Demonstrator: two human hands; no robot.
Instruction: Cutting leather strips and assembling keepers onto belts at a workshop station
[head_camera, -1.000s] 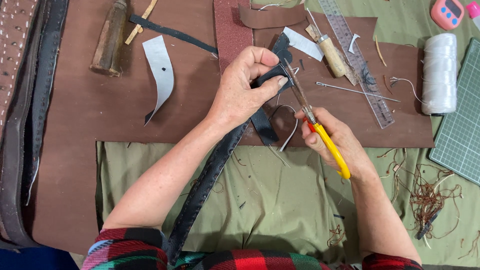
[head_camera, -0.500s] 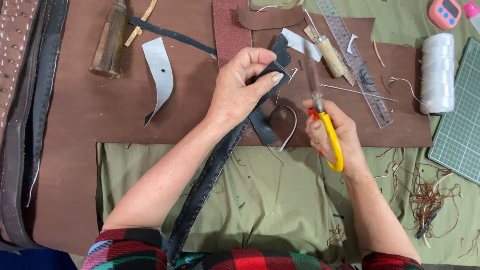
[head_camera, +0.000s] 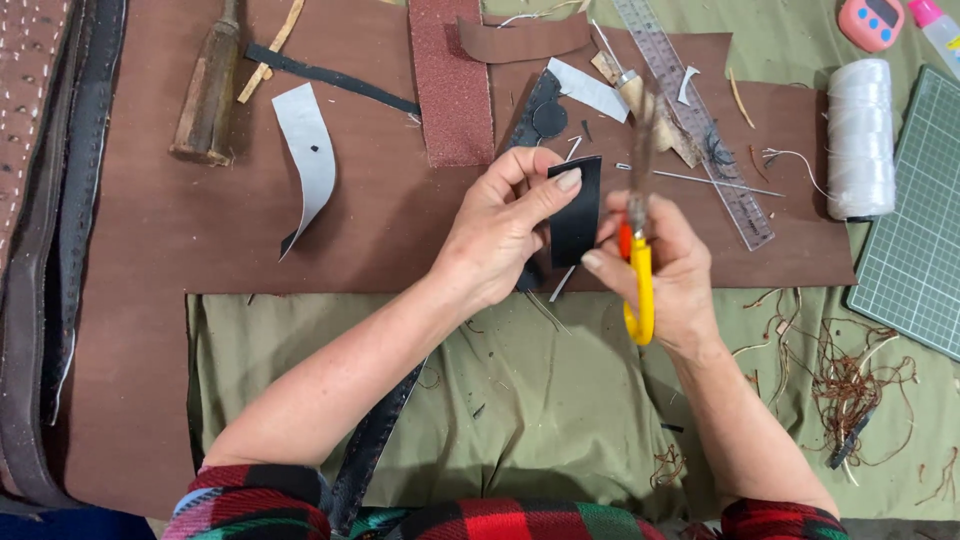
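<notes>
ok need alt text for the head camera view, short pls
Seen from above, a person's left hand pinches the end of a black leather strap while the right hand holds yellow-handled scissors beside it. They work over a brown leather sheet on olive cloth, with a clear ruler, white thread spool and scraps around.

Spool of white thread (head_camera: 860, 138) by the green cutting mat (head_camera: 915, 260) — clear ruler (head_camera: 695, 115), wooden-handled tool (head_camera: 208, 92) up left.

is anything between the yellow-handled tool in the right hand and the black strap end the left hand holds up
Nothing visible. The right hand holds the yellow-handled tool right beside the black strap pinched in the left hand.
</notes>
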